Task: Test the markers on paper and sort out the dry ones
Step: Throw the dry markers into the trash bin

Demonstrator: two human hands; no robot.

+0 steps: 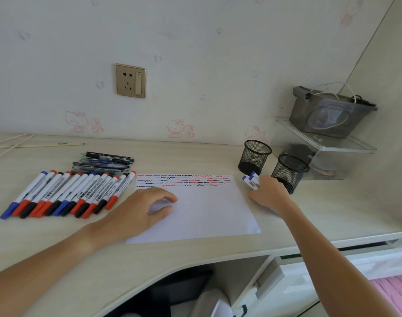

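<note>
A small bundle of blue-capped markers is gripped in the right hand, the fingers curled round the white barrels so that the blue caps stick out past the knuckles toward the far left of the grip. Directly beyond the caps a black mesh pen cup is seen standing upright on the desk, and a second mesh cup stands just to the right of the gripping hand, very near its knuckles; whether the hand touches it cannot be told. To the left of the grip a white sheet of paper is laid flat, its far edge covered with rows of short red, blue and black squiggles. The left hand is rested on the near-left part of the sheet, fingers loosely bent and holding nothing, the fingertips pressed down on the paper. Further left of that hand a row of capped markers with red, blue and black caps is laid side by side, and behind them a small pile of dark pens is seen. Well to the right, beyond the cups, a grey plastic box is set on a clear lidded container.
</note>
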